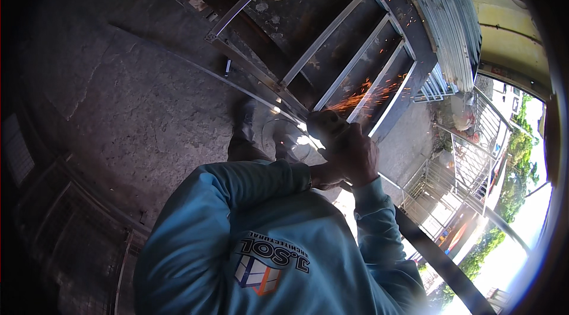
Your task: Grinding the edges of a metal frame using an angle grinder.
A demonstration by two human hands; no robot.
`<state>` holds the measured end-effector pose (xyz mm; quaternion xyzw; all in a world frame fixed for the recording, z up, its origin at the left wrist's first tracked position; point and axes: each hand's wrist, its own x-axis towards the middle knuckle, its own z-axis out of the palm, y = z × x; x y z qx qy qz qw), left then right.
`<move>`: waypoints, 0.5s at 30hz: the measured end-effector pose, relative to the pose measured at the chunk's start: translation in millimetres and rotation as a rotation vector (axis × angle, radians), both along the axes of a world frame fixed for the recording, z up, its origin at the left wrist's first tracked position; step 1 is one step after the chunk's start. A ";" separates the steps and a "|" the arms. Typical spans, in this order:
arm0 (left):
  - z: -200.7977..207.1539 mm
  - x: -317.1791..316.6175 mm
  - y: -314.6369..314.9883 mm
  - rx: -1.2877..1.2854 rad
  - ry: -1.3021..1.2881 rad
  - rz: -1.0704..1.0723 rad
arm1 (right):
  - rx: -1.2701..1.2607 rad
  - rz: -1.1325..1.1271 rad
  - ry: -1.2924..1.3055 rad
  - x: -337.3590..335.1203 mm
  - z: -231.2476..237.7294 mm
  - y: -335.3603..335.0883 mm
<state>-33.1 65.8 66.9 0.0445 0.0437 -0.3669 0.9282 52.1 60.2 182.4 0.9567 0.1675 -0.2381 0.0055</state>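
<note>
My right hand (360, 154) is wrapped round a dark angle grinder (327, 125) in front of my chest. My left hand (326, 176) is closed just behind it, also on the grinder; its fingers are partly hidden. The grinder's head is at the near edge of a welded metal frame (324, 36) with several parallel bars. Orange sparks (368, 97) spray from there to the right and away from me. The disc itself and its exact contact point are hidden.
The frame lies on a dark, stained worktable (278, 10). Corrugated metal sheets (448, 33) are stacked at the far right. White metal railings (474, 158) stand beyond, on my right. A long thin bar (189, 61) runs above the concrete floor (130, 101). My feet are below the table edge.
</note>
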 end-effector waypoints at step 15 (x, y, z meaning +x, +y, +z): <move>-9.3 -2.1 -15.0 -0.084 -0.038 0.021 | -0.008 0.085 0.030 5.6 -5.5 -3.0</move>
